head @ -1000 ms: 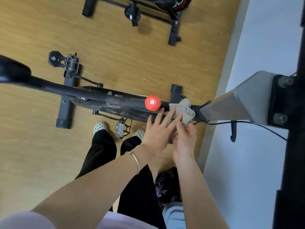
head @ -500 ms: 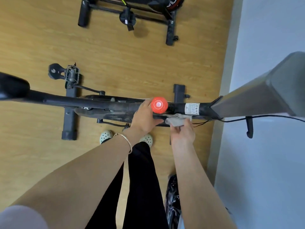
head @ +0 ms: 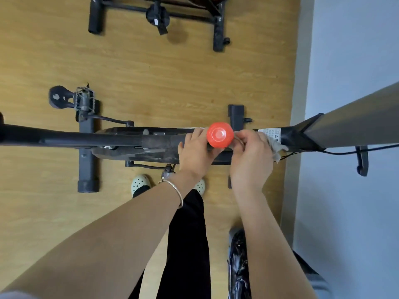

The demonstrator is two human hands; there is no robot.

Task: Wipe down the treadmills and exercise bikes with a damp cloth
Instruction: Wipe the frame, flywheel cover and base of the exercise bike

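Head view, looking straight down over an exercise bike [head: 121, 140] on a wooden floor [head: 151, 78]. The bike's black frame runs left to right across the middle of the picture; a grey post [head: 354, 128] continues from it toward the right edge, over a pale wall [head: 354, 50].

Red knob [head: 220, 134]: round, on top of the frame, between the two hands and touching both.

Left hand [head: 196, 152]: laid against the frame just left of the knob, fingers curled over the far side of the tube and around the knob's left edge. Grip looks closed on the frame and knob; fingertips mostly hidden behind the tube. Thin metal bangle [head: 172, 190] on that wrist.

Right hand [head: 251, 156]: just right of the knob, fingers bunched narrow and closed on a grey cloth [head: 275, 147]. Cloth is pressed to the frame under the palm; a frayed end sticks out on the hand's right side, lying over the tube just below a white label [head: 269, 133]. Dampness of the cloth cannot be told.

A thin black cable [head: 345, 150] trails from the frame toward the right edge.

Below the frame: two white perforated shoes [head: 140, 183], black trousers [head: 187, 244], and a pedal [head: 167, 172] between the feet. The other pedal [head: 84, 101] sticks out on the far side. Black bag [head: 238, 266] near the person's right leg.

Second bike's base [head: 157, 17] at the top edge, well apart from the first.
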